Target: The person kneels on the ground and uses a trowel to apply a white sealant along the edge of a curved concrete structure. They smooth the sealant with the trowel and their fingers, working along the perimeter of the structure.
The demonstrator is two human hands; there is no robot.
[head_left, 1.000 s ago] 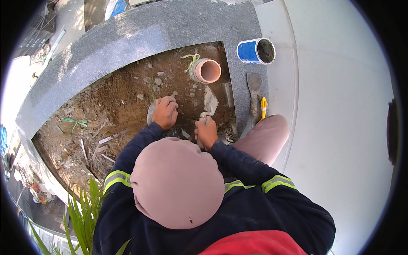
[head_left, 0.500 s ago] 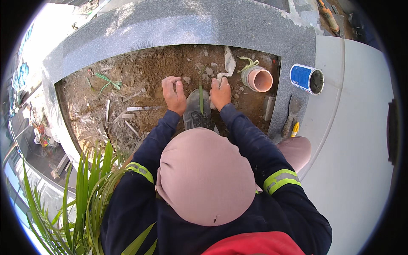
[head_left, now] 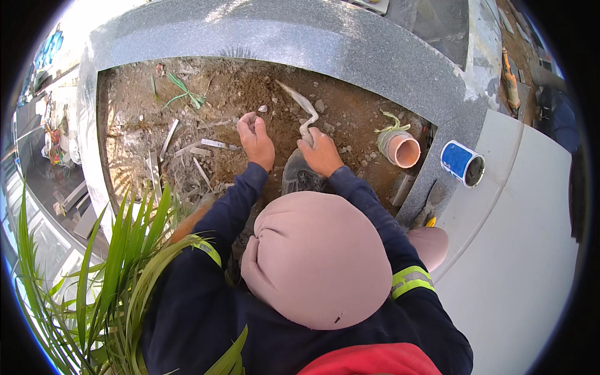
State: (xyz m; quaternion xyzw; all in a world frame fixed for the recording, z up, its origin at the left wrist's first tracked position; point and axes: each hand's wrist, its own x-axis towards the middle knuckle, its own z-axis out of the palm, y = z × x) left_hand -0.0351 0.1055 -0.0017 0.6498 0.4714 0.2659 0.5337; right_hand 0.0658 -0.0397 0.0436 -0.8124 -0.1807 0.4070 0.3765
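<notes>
Ahead of the left hand [head_left: 257, 145] and right hand [head_left: 322, 154] lies the soil bed [head_left: 228, 92]; at their right, the pink pipe [head_left: 404, 152]. The right hand grasps the trowel [head_left: 302, 102], whose blade [head_left: 295, 94] has swung leftward, away from the pipe, so the work seems turned to soil straight ahead. The left hand, loosely curled, looks empty; just beyond it is a small stone [head_left: 262, 109]

I'm looking down on a speckled grey stone border [head_left: 281, 40], sunlight dappling its far edge. A smooth, pale slab [head_left: 525, 212] adjoins its right edge. Past its far right corner I see a dark panel [head_left: 437, 31]; beyond its left edge, dark flooring [head_left: 37, 131] and strong glare. Palm fronds [head_left: 119, 269] crowd the near left corner.
</notes>
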